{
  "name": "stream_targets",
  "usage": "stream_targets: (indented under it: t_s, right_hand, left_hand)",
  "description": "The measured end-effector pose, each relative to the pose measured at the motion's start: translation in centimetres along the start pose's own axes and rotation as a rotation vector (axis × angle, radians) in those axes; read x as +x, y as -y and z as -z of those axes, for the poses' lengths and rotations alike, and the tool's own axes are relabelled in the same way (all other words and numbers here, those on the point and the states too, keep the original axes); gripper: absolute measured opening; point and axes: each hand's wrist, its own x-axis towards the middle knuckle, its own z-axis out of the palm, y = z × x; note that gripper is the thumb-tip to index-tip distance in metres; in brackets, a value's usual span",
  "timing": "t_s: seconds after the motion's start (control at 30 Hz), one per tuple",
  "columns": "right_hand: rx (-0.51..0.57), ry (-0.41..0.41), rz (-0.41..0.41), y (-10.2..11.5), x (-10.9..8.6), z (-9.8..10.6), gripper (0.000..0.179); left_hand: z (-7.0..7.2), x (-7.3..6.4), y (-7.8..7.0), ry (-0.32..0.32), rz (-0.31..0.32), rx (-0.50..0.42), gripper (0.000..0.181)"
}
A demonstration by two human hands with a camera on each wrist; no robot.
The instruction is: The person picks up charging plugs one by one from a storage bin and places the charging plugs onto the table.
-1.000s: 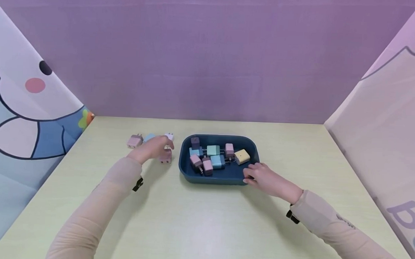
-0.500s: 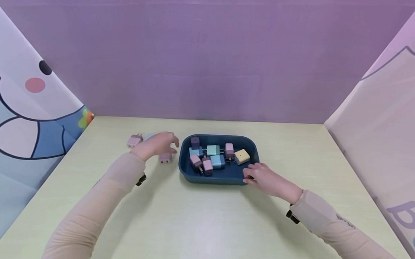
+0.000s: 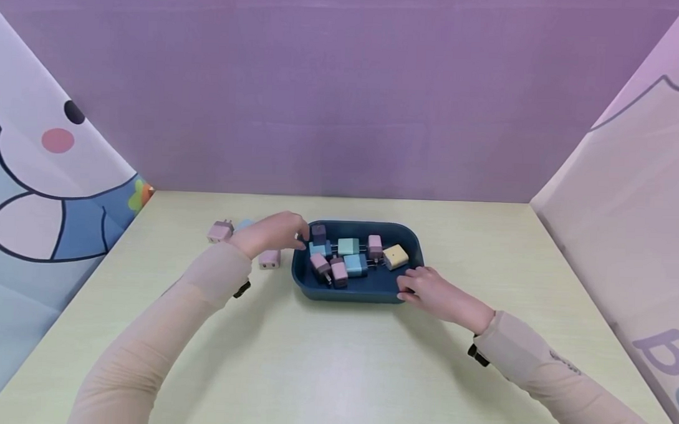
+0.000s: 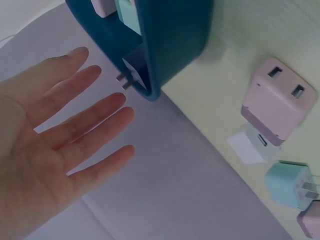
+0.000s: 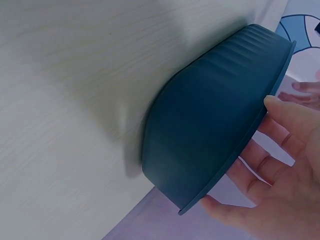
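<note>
My left hand (image 3: pixel 274 231) is over the left end of a dark blue tray (image 3: pixel 364 295) in the head view. In the left wrist view, the left hand's spread fingers (image 4: pixel 85 120) hold nothing and point at the tray's rim. My right hand (image 3: pixel 426 290) grips the near right corner of that tray, thumb and fingers on its rim (image 5: pixel 235 160). Several plug chargers lie jumbled inside, among them a yellow one (image 3: pixel 396 257), a green one (image 3: pixel 348 246), a blue one (image 3: pixel 356 264) and a dark purple one (image 3: pixel 319 234).
Left of the tray, more chargers lie on the pale table (image 3: pixel 334 361): a pink one (image 3: pixel 269 259), another pink one (image 3: pixel 220 231), and a light blue one (image 3: pixel 245 223). The left wrist view shows a white charger (image 4: pixel 252 145) there. A purple backdrop (image 3: pixel 343 100) rises behind the table.
My left hand has moved right, from above the loose chargers to the tray's left edge. The right hand and the tray have stayed put.
</note>
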Motion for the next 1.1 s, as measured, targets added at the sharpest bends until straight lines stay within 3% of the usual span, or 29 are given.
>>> stream_targets:
  t_s: [0.3,0.6,0.87,1.1]
  right_hand:
    - [-0.008,-0.014,0.009,0.0,0.0,0.0,0.020]
    - [-0.014,-0.017,0.010,0.2,0.0,0.0,0.019]
    - [-0.007,-0.006,0.002,0.2,0.0,0.1,0.019]
    - [-0.005,-0.017,0.014,0.1,0.0,0.0,0.019]
  left_hand:
    - [0.1,1.6,-1.5,0.043,-0.054,0.012,0.024]
    - [-0.2,2.7,-3.2,0.127,-0.018,0.043,0.028]
    - [-1.1,3.8,-4.5,0.160,-0.061,0.103,0.026]
    - [-1.9,4.4,-5.4,0.206,-0.025,0.132,0.021]
